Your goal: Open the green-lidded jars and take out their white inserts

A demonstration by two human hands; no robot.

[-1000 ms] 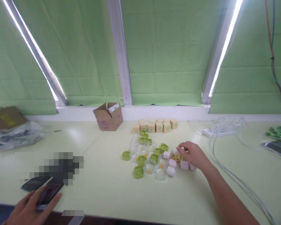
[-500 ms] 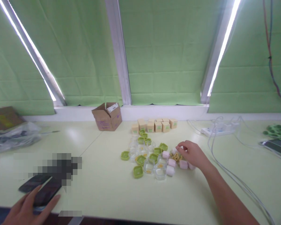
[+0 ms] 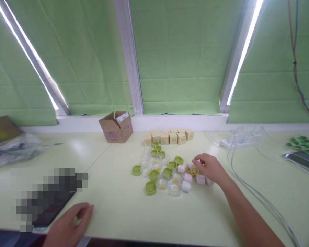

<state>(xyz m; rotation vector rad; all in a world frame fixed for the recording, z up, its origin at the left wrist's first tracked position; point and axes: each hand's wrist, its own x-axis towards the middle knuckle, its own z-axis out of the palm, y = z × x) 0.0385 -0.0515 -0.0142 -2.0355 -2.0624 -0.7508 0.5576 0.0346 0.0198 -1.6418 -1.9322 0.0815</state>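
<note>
The right hand reaches out over the pale green table and settles on the right edge of a cluster of small parts. Its thumb and forefinger are pressed together, pinching at a little heap of yellow loops; whether a loop is actually between the fingertips is too small to tell. The heap lies just left of the hand, touching the pink caps that curve around its near side. Each loop is a small ring lying flat, so the heap has no clear long axis and points nowhere in particular.

Left of the pink caps sit clear square jars, open mouths up, several with something yellow inside, and green square lids scattered among them, hollow sides up. Keeping all the parts in one tight cluster puts them within a single reach of the right hand. Behind the cluster, tan cartons stand in a row, with an open cardboard box to their left.

The left hand rests loosely curled at the near table edge, holding nothing, just right of a dark phone, seemingly steadying the body.
</note>
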